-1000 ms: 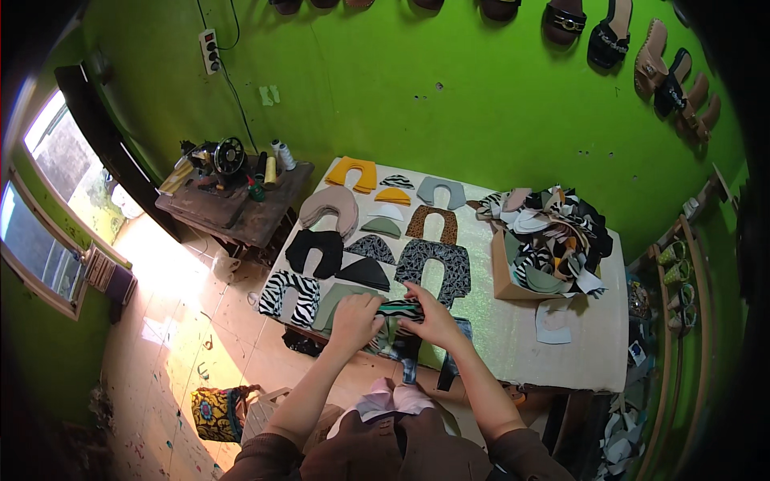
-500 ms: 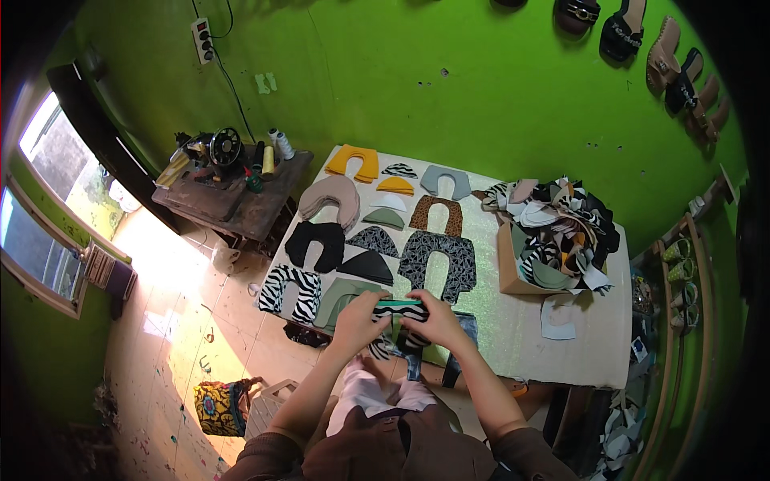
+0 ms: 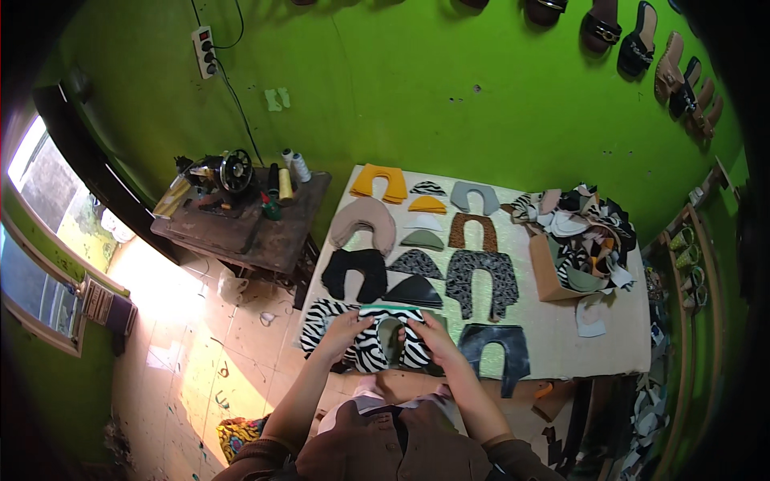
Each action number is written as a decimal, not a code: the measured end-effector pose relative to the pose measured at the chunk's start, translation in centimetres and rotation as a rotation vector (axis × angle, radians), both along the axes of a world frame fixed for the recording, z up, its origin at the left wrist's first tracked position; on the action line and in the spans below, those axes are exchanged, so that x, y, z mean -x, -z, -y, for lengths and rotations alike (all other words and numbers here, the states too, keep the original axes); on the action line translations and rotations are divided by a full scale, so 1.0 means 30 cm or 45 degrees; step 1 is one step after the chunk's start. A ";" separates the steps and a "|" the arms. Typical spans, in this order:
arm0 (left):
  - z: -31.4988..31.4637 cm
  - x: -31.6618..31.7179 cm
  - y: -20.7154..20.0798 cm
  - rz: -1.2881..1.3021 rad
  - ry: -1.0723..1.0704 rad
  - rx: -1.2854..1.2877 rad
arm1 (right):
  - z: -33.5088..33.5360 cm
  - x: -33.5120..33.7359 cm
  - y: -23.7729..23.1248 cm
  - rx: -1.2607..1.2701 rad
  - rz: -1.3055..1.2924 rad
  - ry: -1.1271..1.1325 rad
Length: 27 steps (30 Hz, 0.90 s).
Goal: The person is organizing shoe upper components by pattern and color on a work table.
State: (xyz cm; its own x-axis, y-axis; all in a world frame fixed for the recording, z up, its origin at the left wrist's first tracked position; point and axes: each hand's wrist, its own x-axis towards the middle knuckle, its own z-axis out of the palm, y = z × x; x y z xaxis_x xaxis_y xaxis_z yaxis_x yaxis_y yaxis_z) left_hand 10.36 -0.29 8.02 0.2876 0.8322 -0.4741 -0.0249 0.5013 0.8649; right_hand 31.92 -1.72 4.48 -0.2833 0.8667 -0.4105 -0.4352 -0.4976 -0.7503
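Note:
With both hands I hold a zebra-print U-shaped piece over the table's front edge; a green strip runs along its far edge. My left hand grips its left side, thumb on top. My right hand is closed on its right side. Just behind my left hand lie more zebra-print U-shaped pieces on the table. A dark glossy U-shaped piece lies right of my right hand, overhanging the front edge. The olive U-shaped pieces are mostly hidden by the held piece.
Stacked U-shaped and half-moon pieces, such as yellow ones and black ones, cover the table's left half. A cardboard box overflows with scraps on the right. A sewing machine stands on a wooden table at left.
The zebra-print piece, seen nearly edge-on before, is now tilted so its U shape shows. My hands are slightly lower, and the view has shifted, revealing the dark glossy piece fully.

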 end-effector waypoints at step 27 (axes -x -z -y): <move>-0.126 0.386 0.213 -1.118 0.055 -0.769 | -0.061 0.448 0.104 -0.366 1.417 0.046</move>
